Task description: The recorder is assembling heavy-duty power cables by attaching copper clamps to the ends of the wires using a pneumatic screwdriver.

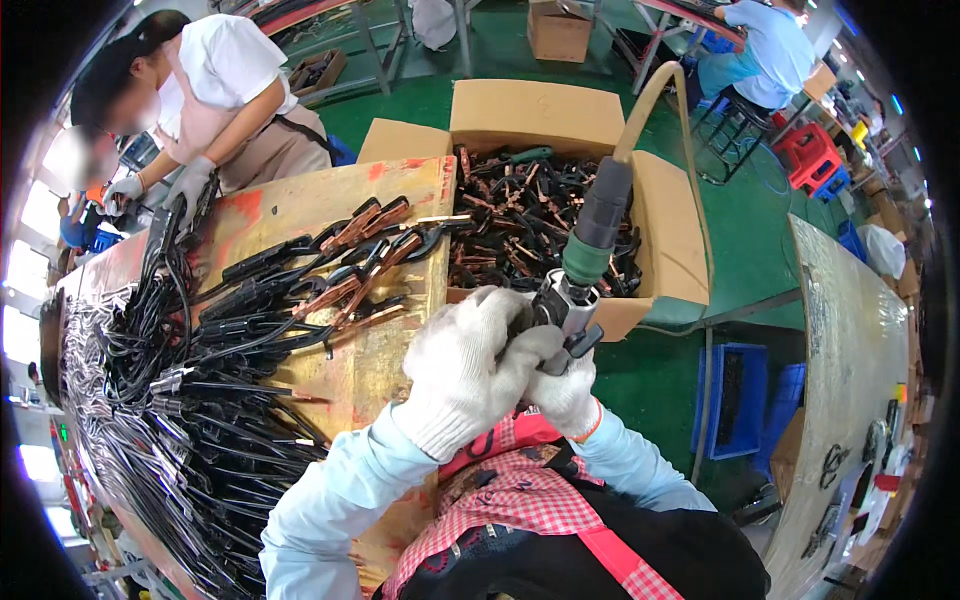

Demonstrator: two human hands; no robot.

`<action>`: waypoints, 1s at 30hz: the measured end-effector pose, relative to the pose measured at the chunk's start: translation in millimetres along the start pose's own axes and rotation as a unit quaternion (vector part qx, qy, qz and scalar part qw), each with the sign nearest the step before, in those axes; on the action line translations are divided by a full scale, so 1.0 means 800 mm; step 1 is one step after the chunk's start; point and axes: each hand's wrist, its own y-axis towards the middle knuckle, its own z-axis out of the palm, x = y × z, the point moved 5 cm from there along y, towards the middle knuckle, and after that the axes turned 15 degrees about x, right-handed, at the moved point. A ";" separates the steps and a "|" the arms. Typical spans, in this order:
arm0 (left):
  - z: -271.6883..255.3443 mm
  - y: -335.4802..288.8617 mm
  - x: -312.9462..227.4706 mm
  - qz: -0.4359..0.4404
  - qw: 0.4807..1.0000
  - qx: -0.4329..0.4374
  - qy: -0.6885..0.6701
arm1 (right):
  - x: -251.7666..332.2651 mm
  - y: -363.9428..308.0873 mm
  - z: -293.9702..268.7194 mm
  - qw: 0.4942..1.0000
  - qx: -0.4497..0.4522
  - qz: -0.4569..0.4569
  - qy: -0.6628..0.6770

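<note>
My two hands, both in white knitted gloves, meet in front of my chest. My right hand (pixel 567 392) is closed around the lower end of an air tool (pixel 592 240) with a grey top, a green ring and a silver body. A tan hose (pixel 648 105) leads from its top. Pressed against the tool's left side, my left hand (pixel 460 365) has its fingers curled round a dark piece, mostly hidden, which I cannot make out. A black lever-like part (pixel 583 340) sticks out beside the silver body. The tool's working end is covered by the gloves.
Ahead stands an open cardboard box (pixel 540 105) filled with black and copper clamps. On the worn table (pixel 335 370) at left lie black cables (pixel 190 430) and copper-jawed clamps (pixel 350 285). A gloved co-worker (pixel 215 90) handles parts across it. Blue crates (pixel 728 400) stand low at right.
</note>
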 end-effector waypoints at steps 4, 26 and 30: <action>-0.002 -0.017 0.002 -0.012 1.000 -0.014 -0.022 | 0.006 -0.005 0.010 0.997 0.053 0.016 -0.060; -0.003 -0.033 0.006 0.060 0.998 -0.031 0.010 | -0.022 -0.028 0.024 0.997 0.062 0.023 0.028; -0.005 -0.031 0.006 0.077 0.995 -0.034 0.044 | -0.021 -0.026 0.031 0.998 0.053 0.015 -0.005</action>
